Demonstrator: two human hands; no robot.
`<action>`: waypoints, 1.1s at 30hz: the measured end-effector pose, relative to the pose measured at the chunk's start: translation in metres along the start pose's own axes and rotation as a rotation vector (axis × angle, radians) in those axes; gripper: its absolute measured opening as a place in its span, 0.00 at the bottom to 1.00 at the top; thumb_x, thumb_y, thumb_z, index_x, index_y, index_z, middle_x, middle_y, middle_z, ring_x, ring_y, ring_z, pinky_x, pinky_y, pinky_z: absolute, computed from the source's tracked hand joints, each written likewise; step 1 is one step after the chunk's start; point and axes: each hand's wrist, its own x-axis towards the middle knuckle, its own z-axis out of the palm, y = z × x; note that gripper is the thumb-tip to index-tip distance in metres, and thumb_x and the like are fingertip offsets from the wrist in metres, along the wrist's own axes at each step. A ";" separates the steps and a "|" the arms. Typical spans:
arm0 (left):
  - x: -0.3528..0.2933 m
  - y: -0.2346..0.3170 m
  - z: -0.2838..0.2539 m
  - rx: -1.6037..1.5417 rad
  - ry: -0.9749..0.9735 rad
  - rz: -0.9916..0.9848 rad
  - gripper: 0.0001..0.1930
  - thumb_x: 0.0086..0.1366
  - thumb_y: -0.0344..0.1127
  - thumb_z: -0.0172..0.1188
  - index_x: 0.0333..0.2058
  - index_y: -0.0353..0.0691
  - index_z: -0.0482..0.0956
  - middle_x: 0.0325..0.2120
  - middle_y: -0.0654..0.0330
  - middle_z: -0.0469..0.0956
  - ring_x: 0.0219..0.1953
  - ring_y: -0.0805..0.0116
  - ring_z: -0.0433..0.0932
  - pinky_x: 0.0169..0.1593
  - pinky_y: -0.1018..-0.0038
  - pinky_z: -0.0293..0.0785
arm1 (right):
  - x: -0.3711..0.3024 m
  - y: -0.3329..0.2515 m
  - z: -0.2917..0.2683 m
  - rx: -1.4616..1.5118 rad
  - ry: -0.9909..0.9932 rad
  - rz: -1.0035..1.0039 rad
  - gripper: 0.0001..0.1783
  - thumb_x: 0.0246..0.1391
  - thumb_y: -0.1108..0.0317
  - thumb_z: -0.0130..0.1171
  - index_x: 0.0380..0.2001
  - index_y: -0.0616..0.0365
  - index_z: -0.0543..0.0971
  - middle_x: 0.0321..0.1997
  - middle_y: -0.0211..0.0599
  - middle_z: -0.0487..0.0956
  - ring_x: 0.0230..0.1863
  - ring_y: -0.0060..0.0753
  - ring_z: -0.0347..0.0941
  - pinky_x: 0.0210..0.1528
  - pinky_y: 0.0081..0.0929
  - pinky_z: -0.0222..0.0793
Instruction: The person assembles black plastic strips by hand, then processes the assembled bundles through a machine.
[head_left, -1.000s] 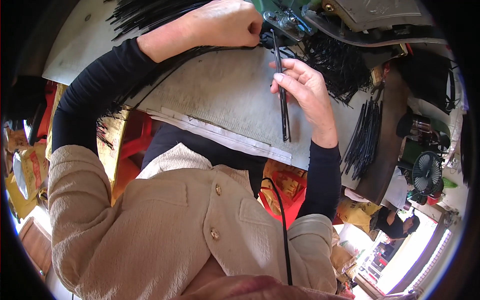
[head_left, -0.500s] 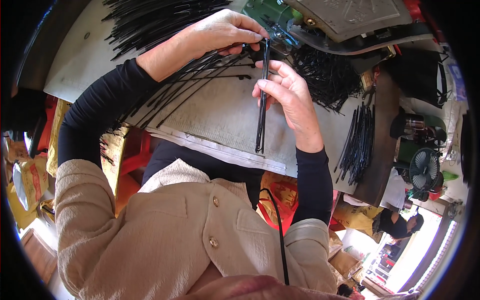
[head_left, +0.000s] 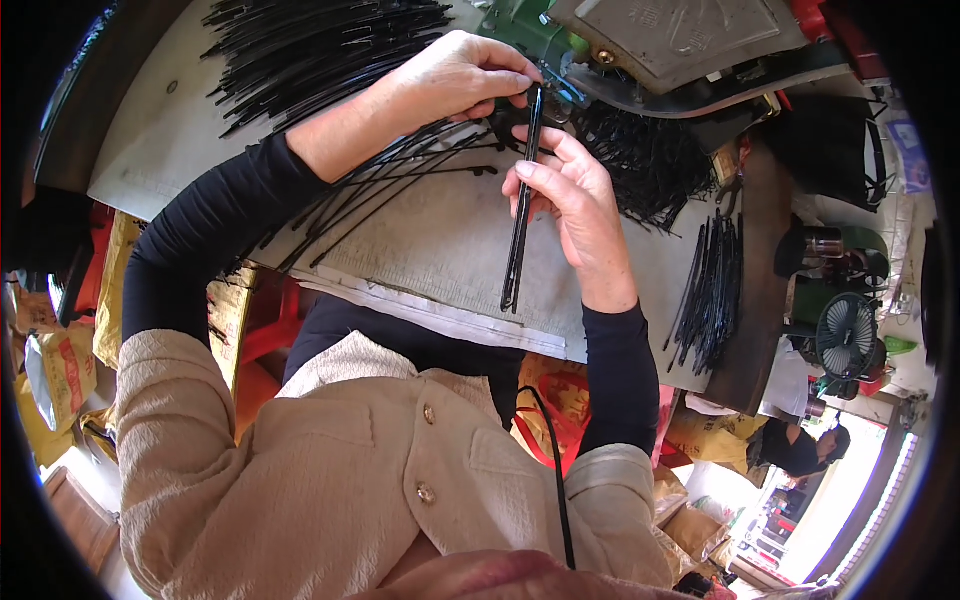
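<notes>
A long, glossy black strip (head_left: 517, 240), or a few lying together, hangs nearly upright over the table, with small hooked shapes at its lower end. My left hand (head_left: 468, 76) pinches its top end between thumb and fingers. Lower down, my right hand (head_left: 578, 205) grips the same strip between thumb and fingers, the other fingers loosely curled. Below my left wrist, several thin black strips (head_left: 375, 200) lie fanned out on the pale table (head_left: 430, 240). What exactly the strip is for, its shape does not tell.
A thick pile of black strips (head_left: 320, 50) lies at the far left. Beyond my right hand sits a tangled black heap (head_left: 640, 165), beside a green machine with a grey metal plate (head_left: 690, 40). A black bundle (head_left: 708, 290) lies right; a fan (head_left: 846, 335) and a person (head_left: 800, 447) are farther right.
The strip leans a little more, its lower end shifted slightly left. My left hand has moved slightly down and right. Both hands keep their hold.
</notes>
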 end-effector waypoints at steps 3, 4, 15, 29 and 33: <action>0.003 0.004 0.006 0.009 0.038 0.025 0.13 0.66 0.35 0.55 0.45 0.36 0.78 0.26 0.64 0.77 0.16 0.86 0.64 0.16 0.88 0.59 | 0.002 0.002 0.000 0.027 0.021 -0.034 0.23 0.53 0.68 0.56 0.51 0.65 0.68 0.27 0.37 0.78 0.24 0.21 0.73 0.24 0.15 0.68; 0.004 0.007 0.008 0.009 0.038 0.027 0.13 0.66 0.35 0.55 0.45 0.36 0.78 0.26 0.64 0.77 0.16 0.86 0.64 0.16 0.88 0.59 | 0.003 0.003 0.000 0.040 0.041 -0.052 0.23 0.53 0.68 0.56 0.51 0.65 0.68 0.27 0.37 0.78 0.23 0.21 0.73 0.24 0.15 0.69; 0.012 0.006 0.009 0.109 0.051 0.078 0.13 0.66 0.36 0.55 0.45 0.36 0.78 0.25 0.63 0.77 0.16 0.85 0.66 0.16 0.89 0.59 | 0.009 0.004 -0.004 0.041 0.069 -0.069 0.22 0.53 0.68 0.56 0.51 0.65 0.68 0.27 0.38 0.79 0.23 0.22 0.74 0.24 0.15 0.69; 0.006 0.009 0.009 0.118 0.068 -0.106 0.17 0.65 0.45 0.56 0.34 0.33 0.80 0.11 0.70 0.66 0.10 0.85 0.61 0.13 0.84 0.52 | 0.009 0.011 0.001 0.214 0.132 -0.055 0.11 0.56 0.65 0.56 0.40 0.59 0.74 0.26 0.32 0.77 0.24 0.20 0.74 0.25 0.16 0.70; 0.007 0.007 0.007 0.079 0.034 -0.063 0.18 0.66 0.45 0.55 0.36 0.33 0.80 0.13 0.68 0.70 0.11 0.84 0.63 0.13 0.85 0.56 | 0.012 0.009 0.001 0.196 0.188 -0.066 0.10 0.55 0.66 0.56 0.38 0.59 0.74 0.25 0.31 0.76 0.24 0.19 0.73 0.24 0.15 0.69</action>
